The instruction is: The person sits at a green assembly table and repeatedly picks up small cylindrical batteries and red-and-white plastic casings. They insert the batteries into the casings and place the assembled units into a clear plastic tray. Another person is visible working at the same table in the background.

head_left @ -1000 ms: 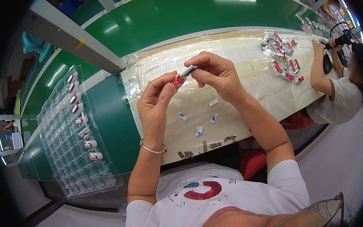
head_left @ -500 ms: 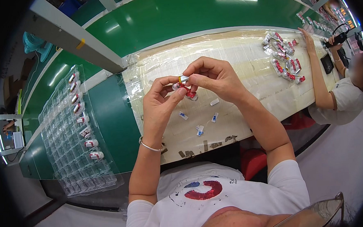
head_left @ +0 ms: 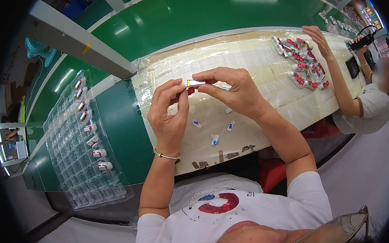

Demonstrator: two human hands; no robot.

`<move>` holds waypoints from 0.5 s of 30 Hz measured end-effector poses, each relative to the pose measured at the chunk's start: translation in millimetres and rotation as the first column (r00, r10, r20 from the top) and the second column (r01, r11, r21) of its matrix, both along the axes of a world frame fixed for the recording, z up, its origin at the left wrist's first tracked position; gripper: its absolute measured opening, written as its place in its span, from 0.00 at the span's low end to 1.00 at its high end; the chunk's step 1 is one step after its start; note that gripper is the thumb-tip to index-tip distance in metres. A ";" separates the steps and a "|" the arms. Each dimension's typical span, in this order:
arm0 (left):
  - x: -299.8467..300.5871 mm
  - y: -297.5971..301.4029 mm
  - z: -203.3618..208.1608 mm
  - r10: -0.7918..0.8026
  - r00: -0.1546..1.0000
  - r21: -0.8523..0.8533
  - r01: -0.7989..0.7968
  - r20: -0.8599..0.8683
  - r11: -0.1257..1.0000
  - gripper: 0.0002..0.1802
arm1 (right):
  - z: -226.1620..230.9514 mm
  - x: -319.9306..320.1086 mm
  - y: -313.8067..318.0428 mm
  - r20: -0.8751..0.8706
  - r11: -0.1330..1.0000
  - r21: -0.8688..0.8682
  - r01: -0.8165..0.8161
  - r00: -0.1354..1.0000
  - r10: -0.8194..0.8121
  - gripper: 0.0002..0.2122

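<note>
A small silver battery with a yellow end lies level between my hands, over the covered worktable. My right hand pinches its right part between thumb and fingers. Closed at the battery's yellow end, my left hand holds a small red-and-white part, mostly hidden by the fingers. Whether the two pieces are joined cannot be seen. Below my hands, several small white-and-blue strips are scattered on the table covering.
To the left, a clear compartment tray has several red-and-white pieces along its right side. A cluster of similar pieces lies at right, beside a co-worker's hand. A metal post rises at the table's far left corner.
The battery has turned level, and the red-and-white part shows less. My left hand has shifted slightly left. At right, the co-worker's hand has moved left, and the cluster of pieces has shifted.
</note>
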State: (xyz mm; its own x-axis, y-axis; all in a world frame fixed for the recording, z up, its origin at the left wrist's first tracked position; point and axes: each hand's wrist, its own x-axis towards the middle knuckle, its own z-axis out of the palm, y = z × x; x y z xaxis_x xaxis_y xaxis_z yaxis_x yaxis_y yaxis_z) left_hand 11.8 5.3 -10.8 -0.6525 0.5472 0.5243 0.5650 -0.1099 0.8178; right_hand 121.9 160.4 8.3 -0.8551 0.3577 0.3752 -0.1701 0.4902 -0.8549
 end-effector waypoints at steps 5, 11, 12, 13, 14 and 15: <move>0.6 -0.3 -1.0 0.022 0.996 0.025 -0.020 -0.088 0.999 0.10 | 0.8 -1.6 -0.3 0.097 0.980 -0.197 0.002 0.995 0.018 0.13; -1.7 -0.4 -1.9 0.052 0.998 0.003 -0.052 0.033 0.999 0.09 | -5.4 -5.3 -2.2 -0.044 0.998 -0.056 0.009 0.999 -0.011 0.11; -0.4 -0.2 -2.7 0.036 0.992 0.016 -0.039 0.120 0.999 0.08 | -4.8 -5.4 -3.3 -0.041 0.999 -0.037 0.006 0.999 -0.007 0.11; 0.5 -0.6 -4.2 0.019 0.978 0.031 -0.026 0.207 0.999 0.08 | -3.9 -5.0 -4.9 -0.036 1.000 -0.019 0.003 0.999 -0.004 0.11; -0.5 -1.3 -6.1 0.014 0.981 0.038 -0.021 0.196 0.999 0.08 | -3.3 -4.6 -6.2 -0.032 1.000 0.000 0.001 1.000 -0.001 0.11; -2.4 -1.9 -8.1 0.008 0.983 0.044 -0.017 0.185 0.999 0.08 | -3.4 -4.5 -7.0 -0.021 1.000 -0.017 -0.006 1.000 0.006 0.11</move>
